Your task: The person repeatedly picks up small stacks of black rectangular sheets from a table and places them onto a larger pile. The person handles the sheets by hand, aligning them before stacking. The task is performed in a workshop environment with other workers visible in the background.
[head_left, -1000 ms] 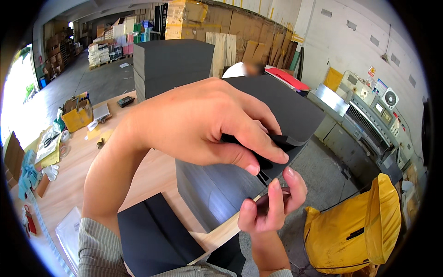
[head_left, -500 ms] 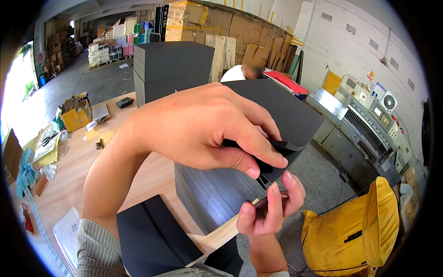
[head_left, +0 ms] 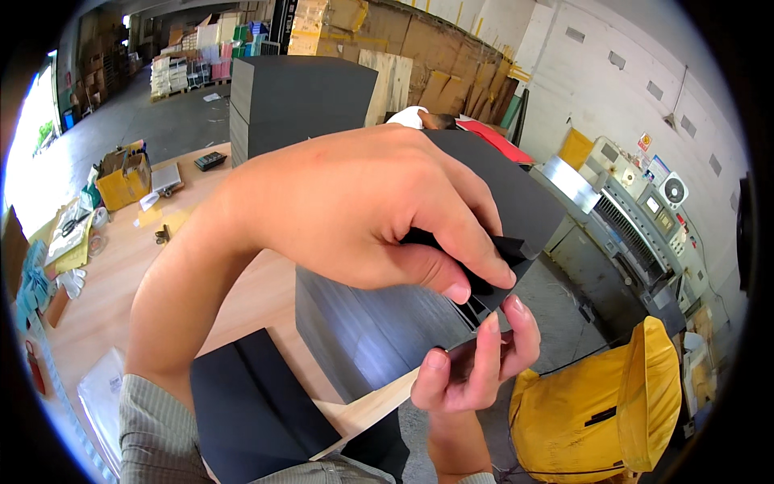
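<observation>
Two hands (head_left: 419,266) above wooden table (head_left: 121,282)

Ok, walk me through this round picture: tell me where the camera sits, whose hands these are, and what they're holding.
The camera is worn on a person's head and looks down through a fisheye lens, which is why the picture is round and straight edges bend. Both hands belong to that person. The left hand reaches across the middle and pinches a black sheet by its edge. The right hand, coming up from below, has its grip on the sheet's lower corner. Under them stands a tall stack of dark sheets on a wooden table, where more black sheets lie nearer the body. A yellow bag sits at lower right.
</observation>
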Tool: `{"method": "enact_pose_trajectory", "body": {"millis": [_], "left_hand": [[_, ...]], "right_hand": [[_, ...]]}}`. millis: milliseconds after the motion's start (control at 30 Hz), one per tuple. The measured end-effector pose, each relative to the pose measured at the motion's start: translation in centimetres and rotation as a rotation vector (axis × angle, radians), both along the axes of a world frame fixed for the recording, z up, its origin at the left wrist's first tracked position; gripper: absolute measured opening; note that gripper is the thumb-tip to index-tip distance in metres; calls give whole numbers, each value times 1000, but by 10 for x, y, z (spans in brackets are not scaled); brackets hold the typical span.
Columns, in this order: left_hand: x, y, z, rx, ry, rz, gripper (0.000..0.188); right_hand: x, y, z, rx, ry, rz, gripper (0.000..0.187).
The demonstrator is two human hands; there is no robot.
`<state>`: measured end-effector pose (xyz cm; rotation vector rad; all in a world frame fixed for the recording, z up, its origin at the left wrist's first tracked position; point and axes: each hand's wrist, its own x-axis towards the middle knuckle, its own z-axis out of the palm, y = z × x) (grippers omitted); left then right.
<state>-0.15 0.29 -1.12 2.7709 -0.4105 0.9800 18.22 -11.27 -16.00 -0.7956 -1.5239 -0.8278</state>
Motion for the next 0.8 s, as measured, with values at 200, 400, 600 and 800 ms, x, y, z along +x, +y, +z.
{"method": "enact_pose_trajectory", "body": {"millis": [200,400,600,800], "left_hand": [[1,-1,0,-22,5,-16,36],[1,-2,-2,-26,-1,-8,36],[2,-2,-1,-21,-13,-26,35],[2,-1,-1,-16,-13,-24,36]], "right_hand": [[1,-5,2,-20,-20,-41,50],[0,-3,0,-8,-32,-51,52],[0,-4,-1,-13,-34,-55,52],[1,-5,-2,-25,-37,-65,52]]}}
